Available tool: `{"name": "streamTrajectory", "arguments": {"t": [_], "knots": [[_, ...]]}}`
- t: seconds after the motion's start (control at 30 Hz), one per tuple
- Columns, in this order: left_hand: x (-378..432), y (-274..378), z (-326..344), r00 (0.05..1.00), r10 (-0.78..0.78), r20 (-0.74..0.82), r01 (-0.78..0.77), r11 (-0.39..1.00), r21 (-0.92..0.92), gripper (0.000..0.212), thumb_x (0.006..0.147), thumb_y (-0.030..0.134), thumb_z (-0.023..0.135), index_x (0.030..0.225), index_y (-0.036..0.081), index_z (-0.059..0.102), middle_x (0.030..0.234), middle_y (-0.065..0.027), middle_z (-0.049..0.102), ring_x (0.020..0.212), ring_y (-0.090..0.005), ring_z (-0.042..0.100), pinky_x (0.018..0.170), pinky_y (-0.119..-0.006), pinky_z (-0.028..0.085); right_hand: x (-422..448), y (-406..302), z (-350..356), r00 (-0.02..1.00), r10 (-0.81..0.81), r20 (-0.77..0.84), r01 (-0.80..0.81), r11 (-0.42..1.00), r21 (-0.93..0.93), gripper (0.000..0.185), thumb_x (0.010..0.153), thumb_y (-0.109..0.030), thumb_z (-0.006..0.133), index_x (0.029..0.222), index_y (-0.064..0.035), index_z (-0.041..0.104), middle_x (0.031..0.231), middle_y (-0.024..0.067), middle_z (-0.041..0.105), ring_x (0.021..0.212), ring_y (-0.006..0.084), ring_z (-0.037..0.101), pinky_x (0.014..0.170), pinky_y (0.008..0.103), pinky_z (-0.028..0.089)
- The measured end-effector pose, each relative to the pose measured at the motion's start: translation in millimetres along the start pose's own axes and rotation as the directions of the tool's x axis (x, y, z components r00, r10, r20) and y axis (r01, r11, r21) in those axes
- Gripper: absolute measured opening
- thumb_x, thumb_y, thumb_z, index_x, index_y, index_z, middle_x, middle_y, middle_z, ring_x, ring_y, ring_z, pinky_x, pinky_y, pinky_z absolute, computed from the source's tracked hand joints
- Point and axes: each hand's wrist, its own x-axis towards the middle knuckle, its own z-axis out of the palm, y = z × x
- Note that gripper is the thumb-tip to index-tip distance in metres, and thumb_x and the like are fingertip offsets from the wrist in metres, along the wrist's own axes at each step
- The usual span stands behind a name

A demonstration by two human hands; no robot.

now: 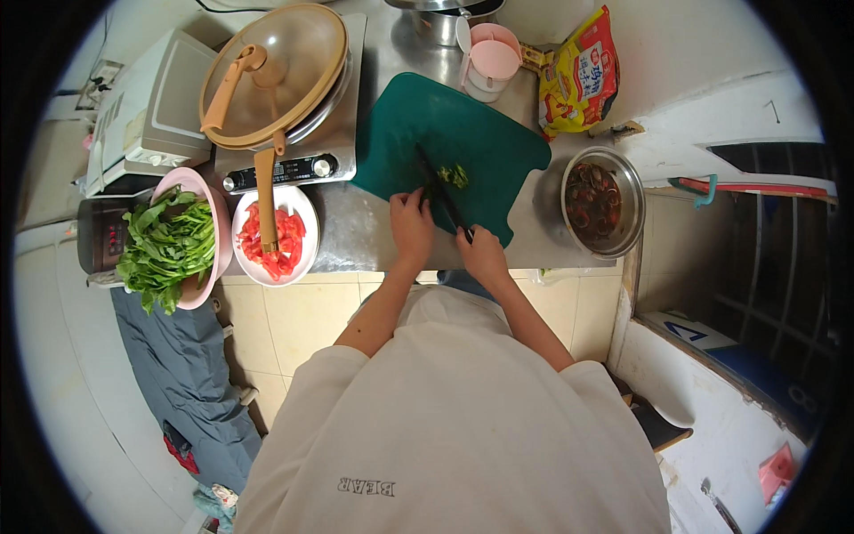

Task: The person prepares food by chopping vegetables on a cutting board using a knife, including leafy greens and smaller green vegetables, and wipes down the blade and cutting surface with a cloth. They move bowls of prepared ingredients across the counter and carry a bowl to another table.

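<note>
My right hand [482, 252] grips the black handle of a kitchen knife [448, 197], whose dark blade points up and left over a green cutting board [494, 143]. To the left of the blade, my left hand [410, 223] rests on the board's near edge, its fingertips close together beside the knife. Something dark green lies by those fingertips, mostly hidden, so I cannot tell whether they pinch it. Chopped green pieces [455, 176] sit in a small pile just right of the blade.
Left stand a plate of cut tomato [293, 235], a pink basin [223, 230] of leafy greens [167, 243] and a lidded pan [293, 80] on an induction cooker [343, 160]. At right is a steel bowl [637, 200] of dark food; behind are a pink-lidded container [492, 61] and a seasoning bag [580, 80].
</note>
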Motion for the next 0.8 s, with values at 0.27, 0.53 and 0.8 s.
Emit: {"name": "streamTrajectory", "arguments": {"t": [0.27,0.53,0.8], "knots": [[7.7,4.1,-1.8,0.971,-0.215,0.104,0.234,0.944,-0.232,0.03,0.079,0.006,0.074,0.108,0.0,0.068,0.096,-0.0148,0.06,0.076,-0.0273,0.062,0.073,-0.038,0.052,0.7,11.6,-9.6,0.995,-0.062,-0.077,0.066,0.996,0.055,0.043,0.096,-0.034,0.055,0.088,0.007,0.064,0.074,0.0269,0.065,0.073,0.0435,0.065,0.067,0.0469,0.049],[4.5,-0.3,2.2,0.979,-0.196,0.058,0.205,0.951,-0.233,0.018,0.08,0.008,0.075,0.094,-0.001,0.068,0.09,-0.0147,0.064,0.074,-0.0273,0.066,0.07,-0.037,0.053,-11.3,-2.4,-37.5,0.998,-0.032,0.049,0.027,0.994,0.103,0.043,0.095,-0.035,0.056,0.087,0.0063,0.064,0.076,0.026,0.064,0.074,0.0418,0.063,0.067,0.0477,0.047],[4.8,-0.7,2.9,0.975,-0.206,0.082,0.22,0.949,-0.228,0.017,0.08,0.008,0.074,0.094,-0.001,0.068,0.089,-0.0154,0.064,0.075,-0.0292,0.065,0.07,-0.038,0.052,-15.0,4.8,-39.2,0.992,-0.02,0.126,0.006,0.994,0.109,0.045,0.096,-0.035,0.055,0.084,0.0082,0.06,0.066,0.0225,0.06,0.06,0.0346,0.058,0.06,0.0445,0.043]]}}
